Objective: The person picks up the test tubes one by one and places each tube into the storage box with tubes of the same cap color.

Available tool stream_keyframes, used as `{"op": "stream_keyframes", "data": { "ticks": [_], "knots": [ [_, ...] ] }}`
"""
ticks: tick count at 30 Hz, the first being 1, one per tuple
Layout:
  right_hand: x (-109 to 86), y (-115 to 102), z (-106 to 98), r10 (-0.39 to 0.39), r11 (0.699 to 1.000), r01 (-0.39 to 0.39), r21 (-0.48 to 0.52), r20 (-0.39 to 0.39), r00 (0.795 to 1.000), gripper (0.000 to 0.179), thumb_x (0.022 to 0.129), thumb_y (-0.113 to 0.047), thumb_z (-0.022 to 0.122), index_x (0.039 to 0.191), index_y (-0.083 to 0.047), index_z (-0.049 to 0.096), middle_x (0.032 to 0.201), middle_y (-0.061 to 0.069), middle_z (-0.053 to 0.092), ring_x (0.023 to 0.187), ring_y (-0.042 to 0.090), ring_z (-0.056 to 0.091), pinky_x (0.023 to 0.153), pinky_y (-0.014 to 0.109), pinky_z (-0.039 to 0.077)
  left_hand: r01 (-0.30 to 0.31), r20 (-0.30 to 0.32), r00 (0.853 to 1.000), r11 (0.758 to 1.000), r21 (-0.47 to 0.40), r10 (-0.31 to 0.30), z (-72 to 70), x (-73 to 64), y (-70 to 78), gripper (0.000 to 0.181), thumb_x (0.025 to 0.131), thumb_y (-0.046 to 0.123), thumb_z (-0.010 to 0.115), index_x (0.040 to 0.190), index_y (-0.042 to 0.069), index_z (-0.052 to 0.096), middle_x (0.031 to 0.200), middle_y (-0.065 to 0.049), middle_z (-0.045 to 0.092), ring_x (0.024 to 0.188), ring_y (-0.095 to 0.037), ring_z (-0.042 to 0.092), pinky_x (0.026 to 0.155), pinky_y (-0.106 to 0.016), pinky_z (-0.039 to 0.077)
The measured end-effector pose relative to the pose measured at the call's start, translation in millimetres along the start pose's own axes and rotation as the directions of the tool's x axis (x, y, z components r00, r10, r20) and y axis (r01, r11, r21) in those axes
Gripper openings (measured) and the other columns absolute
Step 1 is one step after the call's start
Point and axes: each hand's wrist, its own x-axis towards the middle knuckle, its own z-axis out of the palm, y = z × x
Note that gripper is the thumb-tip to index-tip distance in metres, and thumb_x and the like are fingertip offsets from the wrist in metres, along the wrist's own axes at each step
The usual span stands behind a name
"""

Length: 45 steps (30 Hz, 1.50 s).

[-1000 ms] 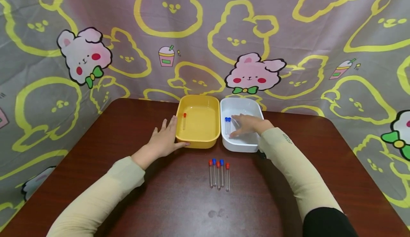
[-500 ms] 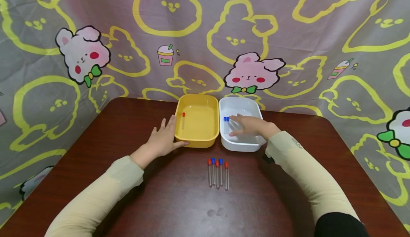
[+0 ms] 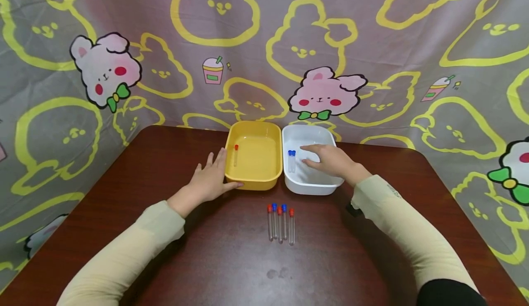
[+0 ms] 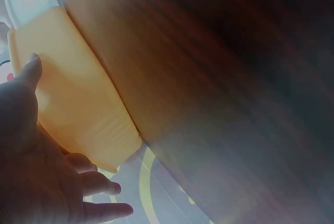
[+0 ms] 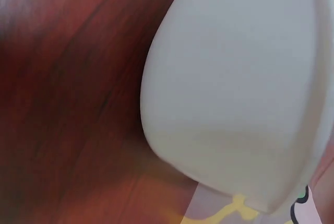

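Observation:
My left hand (image 3: 206, 180) spreads its fingers along the left side of the yellow bin (image 3: 264, 156), thumb near the bin's front wall. In the left wrist view that thumb lies against the yellow wall (image 4: 73, 88). A red-capped test tube (image 3: 236, 155) lies inside this bin. My right hand (image 3: 334, 161) hovers over the white bin (image 3: 310, 188), fingers extended and holding nothing visible. Left of its fingertips, two blue-capped test tubes (image 3: 291, 161) lie side by side in the white bin. The right wrist view shows mostly this bin's outer wall (image 5: 235, 78).
Several test tubes (image 3: 281, 223) with red or blue caps lie in a row on the dark wooden table (image 3: 231, 260), in front of the bins. The bins stand side by side at the back edge, before a patterned curtain (image 3: 248, 30).
My right hand has drawn back to the right and away from the blue-capped test tubes, with its forearm shifting right too. The left hand stays at the yellow bin.

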Motion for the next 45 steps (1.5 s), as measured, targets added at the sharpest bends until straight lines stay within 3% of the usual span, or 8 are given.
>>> {"op": "stream_keyframes", "data": {
  "ticks": [6,23,31,37,45],
  "knots": [
    [-7.8,-9.0,-0.4,-0.038,0.999,0.042,0.032,-0.118,0.992,0.046,0.098,-0.027,0.072,0.138,-0.005,0.065,0.133,0.016,0.067,0.119,0.033,0.065,0.101,0.052,0.049,-0.003,-0.014,1.0,1.0,0.018,0.003,0.2,1.6,-1.1,0.115,0.093,0.061,0.067,0.162,-0.003,0.0,0.169,-0.022,0.005,0.152,-0.047,0.009,0.114,-0.07,0.018],
    [-39.2,-38.8,-4.4,-0.143,0.987,0.158,0.042,-0.254,0.957,0.037,0.097,-0.021,0.073,0.131,-0.005,0.07,0.124,0.013,0.071,0.113,0.03,0.067,0.097,0.05,0.052,0.009,-0.005,1.0,1.0,0.019,-0.009,2.4,2.5,-0.4,0.117,0.093,0.061,0.067,0.162,-0.003,-0.002,0.17,-0.02,0.002,0.153,-0.046,0.006,0.115,-0.07,0.018],
    [-54.1,-48.8,-5.3,-0.147,0.977,0.193,0.09,-0.367,0.919,0.034,0.094,-0.016,0.076,0.126,-0.007,0.073,0.119,0.01,0.073,0.109,0.028,0.069,0.091,0.048,0.055,0.007,-0.011,1.0,0.999,0.039,-0.006,3.4,3.6,-1.2,0.117,0.093,0.062,0.067,0.162,-0.003,-0.002,0.17,-0.021,0.005,0.153,-0.047,0.009,0.114,-0.07,0.019],
    [-64.4,-56.0,-3.3,-0.175,0.965,0.236,0.111,-0.399,0.9,0.034,0.09,-0.011,0.079,0.124,-0.006,0.074,0.118,0.009,0.074,0.111,0.028,0.068,0.093,0.048,0.055,0.009,-0.005,1.0,0.999,0.034,-0.008,3.0,3.5,-1.4,0.117,0.093,0.062,0.067,0.163,-0.002,-0.002,0.17,-0.02,0.003,0.153,-0.046,0.008,0.115,-0.07,0.018],
    [-74.0,-60.9,1.1,-0.257,0.933,0.343,0.107,-0.468,0.846,0.036,0.083,-0.003,0.081,0.119,-0.005,0.075,0.113,0.007,0.075,0.105,0.027,0.07,0.088,0.048,0.057,0.01,-0.002,1.0,1.0,0.03,-0.01,3.4,4.0,-1.9,0.118,0.092,0.063,0.066,0.162,-0.003,-0.002,0.17,-0.02,0.003,0.153,-0.046,0.007,0.115,-0.07,0.017]
  ]
}}
